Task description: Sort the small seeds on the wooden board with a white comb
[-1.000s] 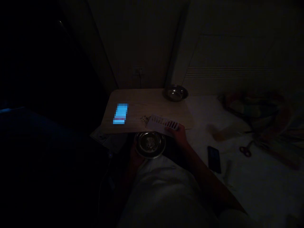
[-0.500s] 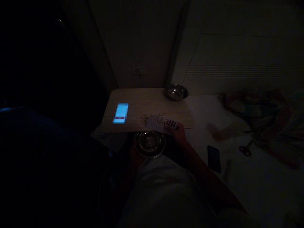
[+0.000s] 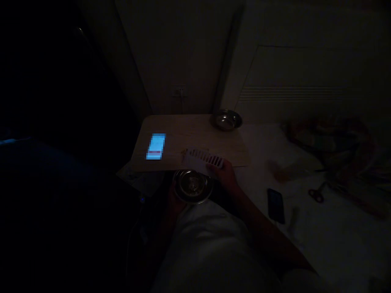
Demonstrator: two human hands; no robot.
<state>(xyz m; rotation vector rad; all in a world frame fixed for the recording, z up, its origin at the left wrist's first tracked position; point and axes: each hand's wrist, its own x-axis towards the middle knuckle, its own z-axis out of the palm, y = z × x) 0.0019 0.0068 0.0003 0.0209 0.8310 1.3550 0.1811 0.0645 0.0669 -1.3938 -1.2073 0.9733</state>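
The light is very dim. My left hand (image 3: 176,200) is closed on the rim of a metal bowl (image 3: 208,194), held just below the front edge of a small wooden table (image 3: 183,126). Some pale bits (image 3: 193,185) show in the bowl, too dark to name. In my right hand (image 3: 226,175) is a white plastic piece with a row of slots (image 3: 198,163), its fingers closed round the right end. The piece is tilted at the table's front edge, above the bowl. Small crumbs (image 3: 184,151) lie at its left end, partly hidden.
A lit phone (image 3: 156,146) lies on the table's left side, and a second metal bowl (image 3: 227,120) stands at its back right corner. To the right, a dark phone (image 3: 275,205), scissors (image 3: 316,195) and crumpled colourful cloth (image 3: 330,142) lie on a white surface.
My right hand has moved the slotted piece slightly left and toward me, over the table's front edge. Fewer crumbs show on the tabletop. My left hand and the bowl have hardly moved.
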